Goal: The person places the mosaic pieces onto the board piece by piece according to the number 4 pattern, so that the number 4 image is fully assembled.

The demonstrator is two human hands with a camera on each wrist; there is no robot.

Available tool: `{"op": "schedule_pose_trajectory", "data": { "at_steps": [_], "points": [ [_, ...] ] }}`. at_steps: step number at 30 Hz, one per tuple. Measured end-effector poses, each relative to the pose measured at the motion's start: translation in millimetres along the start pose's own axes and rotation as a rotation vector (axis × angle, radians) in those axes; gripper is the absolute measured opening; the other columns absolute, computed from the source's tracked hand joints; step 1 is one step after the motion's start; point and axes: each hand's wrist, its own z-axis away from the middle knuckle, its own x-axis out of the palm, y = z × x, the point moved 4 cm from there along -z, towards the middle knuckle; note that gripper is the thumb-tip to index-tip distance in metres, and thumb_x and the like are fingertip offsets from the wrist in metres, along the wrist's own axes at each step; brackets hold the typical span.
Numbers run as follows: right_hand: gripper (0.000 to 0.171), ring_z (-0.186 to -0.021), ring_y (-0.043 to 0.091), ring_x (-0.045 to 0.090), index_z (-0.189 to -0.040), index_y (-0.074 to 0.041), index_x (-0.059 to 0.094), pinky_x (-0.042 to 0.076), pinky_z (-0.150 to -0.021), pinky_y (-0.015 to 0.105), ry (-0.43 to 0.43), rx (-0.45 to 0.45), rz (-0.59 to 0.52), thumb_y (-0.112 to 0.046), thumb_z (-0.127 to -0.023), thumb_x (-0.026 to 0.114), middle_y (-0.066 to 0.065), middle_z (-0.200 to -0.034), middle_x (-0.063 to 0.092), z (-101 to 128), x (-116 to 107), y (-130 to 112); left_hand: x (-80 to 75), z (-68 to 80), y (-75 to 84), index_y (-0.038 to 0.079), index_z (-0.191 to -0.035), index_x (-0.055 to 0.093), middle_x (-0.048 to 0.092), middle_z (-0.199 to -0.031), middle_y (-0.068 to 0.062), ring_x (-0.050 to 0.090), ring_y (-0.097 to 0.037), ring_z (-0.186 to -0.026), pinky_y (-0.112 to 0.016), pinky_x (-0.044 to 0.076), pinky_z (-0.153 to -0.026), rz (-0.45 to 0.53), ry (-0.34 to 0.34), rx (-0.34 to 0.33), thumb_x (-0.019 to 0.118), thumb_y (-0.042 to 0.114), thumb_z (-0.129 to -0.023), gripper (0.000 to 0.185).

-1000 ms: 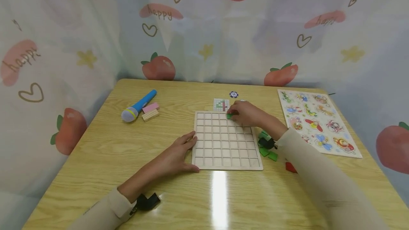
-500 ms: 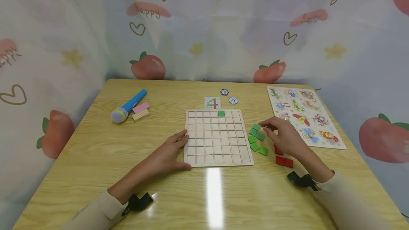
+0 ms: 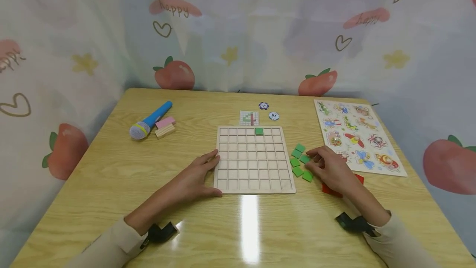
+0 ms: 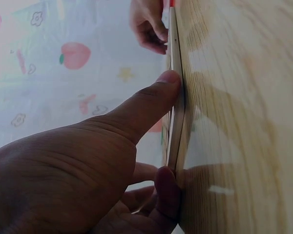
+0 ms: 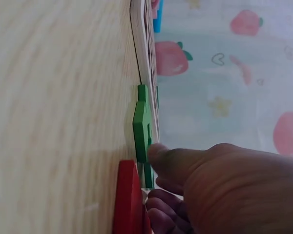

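Observation:
A wooden grid board (image 3: pixel 253 160) lies on the table with one green square tile (image 3: pixel 259 131) in its top row. My left hand (image 3: pixel 191 177) rests along the board's left edge, thumb at the near corner and fingertips farther up; the left wrist view shows the thumb (image 4: pixel 146 105) against the edge. To the right of the board lie several loose green tiles (image 3: pixel 297 171). My right hand (image 3: pixel 331 171) is at this group, thumb and index finger apart on either side of a green tile (image 3: pixel 304 159). Red tiles (image 3: pixel 331 190) are partly hidden under the right hand.
Behind the board lie a small pattern card (image 3: pixel 249 118) and two poker chips (image 3: pixel 274 116). A blue toy microphone (image 3: pixel 150 121) and pink and plain wooden blocks (image 3: pixel 165 130) are at the back left. An insect picture puzzle board (image 3: pixel 358 137) lies at the right.
My right hand has left a green tile in the board's top row and come right and toward me to the loose green tiles. The left hand stays at the board's edge.

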Motion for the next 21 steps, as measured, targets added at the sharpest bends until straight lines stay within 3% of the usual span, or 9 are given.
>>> {"op": "schedule_pose_trajectory", "data": {
  "at_steps": [7,12,21],
  "points": [
    [0.026,-0.09,0.017,0.059,-0.124,-0.008,0.071,0.05,-0.075,0.028,0.029,-0.024,0.02,-0.015,-0.1,0.076,0.009,-0.116,0.066,-4.4,5.1,-0.5,-0.4,-0.4,1.6,0.003,-0.165,0.038,0.024,-0.179,-0.009,0.029,-0.04,-0.163,-0.056,0.039,-0.125,0.001,-0.001,-0.005,0.094,0.045,-0.081,0.109],
    [0.024,-0.091,0.019,0.058,-0.124,-0.007,0.07,0.05,-0.078,0.032,0.024,-0.029,0.025,-0.013,-0.101,0.073,0.012,-0.116,0.066,-7.8,8.5,-6.4,-3.7,1.1,1.6,0.004,-0.166,0.036,0.022,-0.18,-0.009,0.028,-0.04,-0.163,-0.057,0.037,-0.126,-0.003,-0.01,-0.017,0.093,0.045,-0.082,0.109],
    [0.025,-0.093,0.021,0.053,-0.123,-0.006,0.065,0.047,-0.079,0.033,-0.064,0.037,0.008,-0.016,-0.101,0.068,0.014,-0.118,0.062,-7.0,3.7,-10.3,-3.1,-2.6,0.8,0.003,-0.166,0.036,0.023,-0.179,-0.012,0.029,-0.043,-0.162,-0.059,0.036,-0.126,-0.01,-0.011,0.012,0.093,0.046,-0.082,0.11]
  ]
}}
